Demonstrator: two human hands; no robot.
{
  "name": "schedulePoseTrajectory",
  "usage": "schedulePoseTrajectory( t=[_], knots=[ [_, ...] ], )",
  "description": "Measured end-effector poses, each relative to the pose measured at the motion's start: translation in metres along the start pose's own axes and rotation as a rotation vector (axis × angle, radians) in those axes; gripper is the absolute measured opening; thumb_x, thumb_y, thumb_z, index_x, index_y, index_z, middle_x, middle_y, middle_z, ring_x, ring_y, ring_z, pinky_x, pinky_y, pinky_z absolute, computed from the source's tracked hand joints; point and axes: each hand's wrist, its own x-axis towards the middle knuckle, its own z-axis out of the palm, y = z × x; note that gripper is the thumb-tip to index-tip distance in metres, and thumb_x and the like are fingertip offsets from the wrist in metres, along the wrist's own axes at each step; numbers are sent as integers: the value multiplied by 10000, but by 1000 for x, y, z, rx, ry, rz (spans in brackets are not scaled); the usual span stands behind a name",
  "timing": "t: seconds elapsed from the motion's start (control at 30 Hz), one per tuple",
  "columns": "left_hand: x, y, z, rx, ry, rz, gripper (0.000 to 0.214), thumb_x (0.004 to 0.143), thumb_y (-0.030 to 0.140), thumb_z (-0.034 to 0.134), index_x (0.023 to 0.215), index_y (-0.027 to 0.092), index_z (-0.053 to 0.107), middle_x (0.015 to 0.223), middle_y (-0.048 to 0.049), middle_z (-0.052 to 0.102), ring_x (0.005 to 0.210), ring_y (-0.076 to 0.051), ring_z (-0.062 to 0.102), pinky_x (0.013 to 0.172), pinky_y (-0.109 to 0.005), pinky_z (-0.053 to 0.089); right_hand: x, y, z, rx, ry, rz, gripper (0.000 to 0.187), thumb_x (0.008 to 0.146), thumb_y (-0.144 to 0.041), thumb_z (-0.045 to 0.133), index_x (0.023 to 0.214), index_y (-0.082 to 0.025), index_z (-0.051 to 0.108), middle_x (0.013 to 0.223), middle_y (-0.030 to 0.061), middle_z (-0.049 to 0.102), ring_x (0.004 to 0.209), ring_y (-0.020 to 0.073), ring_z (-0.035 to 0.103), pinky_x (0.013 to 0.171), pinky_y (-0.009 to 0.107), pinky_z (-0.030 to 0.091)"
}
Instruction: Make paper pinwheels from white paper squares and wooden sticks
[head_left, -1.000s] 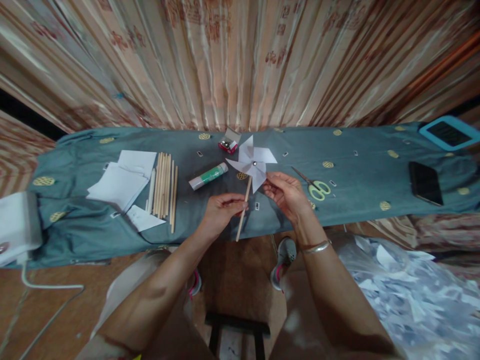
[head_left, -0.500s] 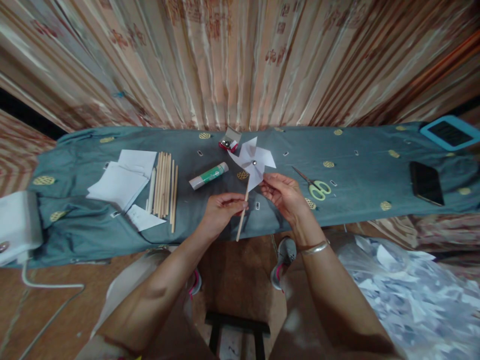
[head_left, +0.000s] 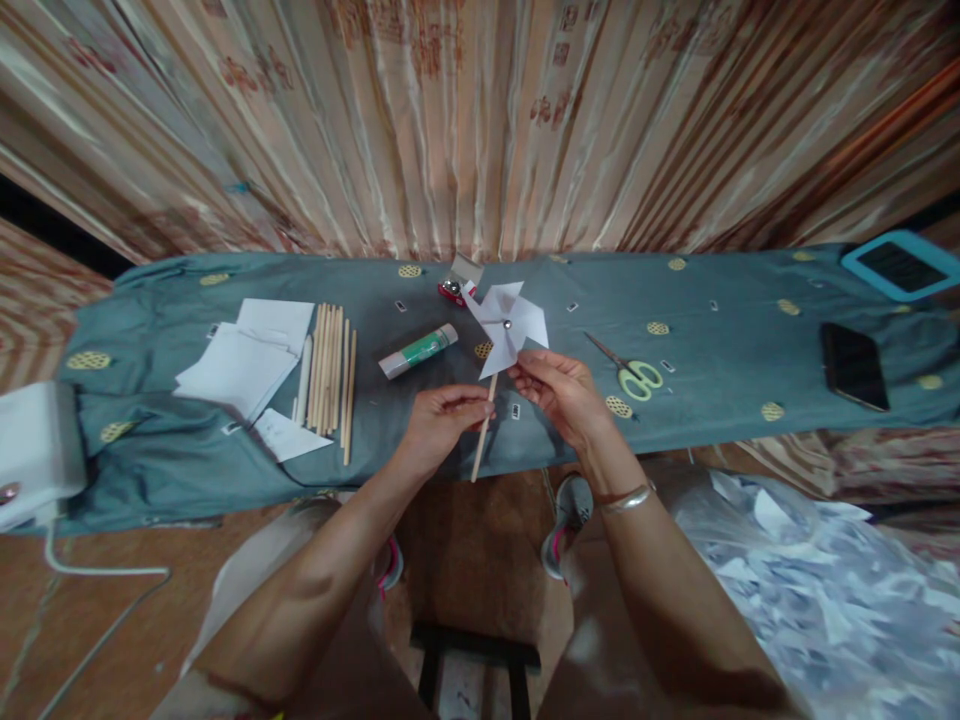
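Your pinwheel has turned clockwise, its stick pointing lengthwise just past twelve; left hand pinches it, right hand unclear.

Left of my fingers, the teal cloth bears papers, sticks, a tube. Right of them lie scissors and a phone.

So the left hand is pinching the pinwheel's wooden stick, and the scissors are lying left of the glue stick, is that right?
Not quite: the head view shows the scissors lying right of the glue stick. The left hand is pinching the pinwheel's wooden stick.
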Motion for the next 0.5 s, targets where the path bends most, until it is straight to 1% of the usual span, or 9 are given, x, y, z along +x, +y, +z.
schedulePoseTrajectory(
  t=[0.1, 0.17, 0.23, 0.3, 0.4, 0.47, 0.5],
  knots=[
    [1, 2, -1, -20, 10, 1, 288, 508, 323, 856, 724, 163, 753, 635, -9, 706, 614, -139, 637, 618, -252, 510, -2, -3, -4, -42, 21, -38, 329, 509, -432, 885, 633, -178, 715, 600, -1, 696, 492, 56, 551, 479, 173, 433],
    [1, 3, -2, -30, 15, 1, 298, 500, 330, 862, 722, 165, 753, 629, -9, 705, 615, -141, 639, 617, -253, 511, -1, -6, -10, -57, 54, -85, 326, 531, -445, 874, 619, -180, 706, 581, -5, 682, 471, 54, 522, 449, 177, 398],
    [1, 4, -2, -36, 17, -6, 304, 494, 333, 865, 720, 165, 753, 633, -12, 707, 622, -146, 644, 620, -257, 514, 1, -10, -18, -45, 104, -148, 326, 546, -451, 868, 596, -183, 690, 560, -14, 661, 454, 49, 486, 423, 180, 356],
    [0, 4, -2, -43, 9, -18, 306, 491, 329, 867, 721, 162, 753, 636, -13, 708, 624, -147, 647, 620, -255, 513, 4, -13, -26, -21, 175, -223, 320, 556, -443, 867, 589, -188, 678, 568, -22, 656, 462, 48, 473, 424, 181, 344],
    [-3, 2, 0, -53, -33, -48, 308, 492, 324, 869, 722, 153, 754, 624, -16, 706, 600, -133, 633, 604, -240, 501, 10, -15, -34, -3, 307, -326, 282, 552, -401, 878, 674, -210, 711, 663, -33, 699, 560, 59, 548, 513, 175, 422],
    [-5, 0, 2, -47, -67, -74, 306, 494, 318, 869, 721, 146, 756, 614, -19, 704, 576, -121, 620, 593, -230, 492, 12, -16, -35, 23, 318, -335, 293, 575, -409, 865, 762, -226, 733, 738, -30, 726, 668, 85, 616, 610, 191, 480],
    [-6, -1, 3, -40, -81, -88, 301, 496, 313, 868, 718, 143, 756, 609, -20, 702, 564, -116, 614, 589, -227, 489, 12, -16, -34, 43, 289, -311, 301, 599, -435, 846, 787, -226, 737, 770, -19, 737, 715, 106, 642, 646, 211, 500]
  ],
)
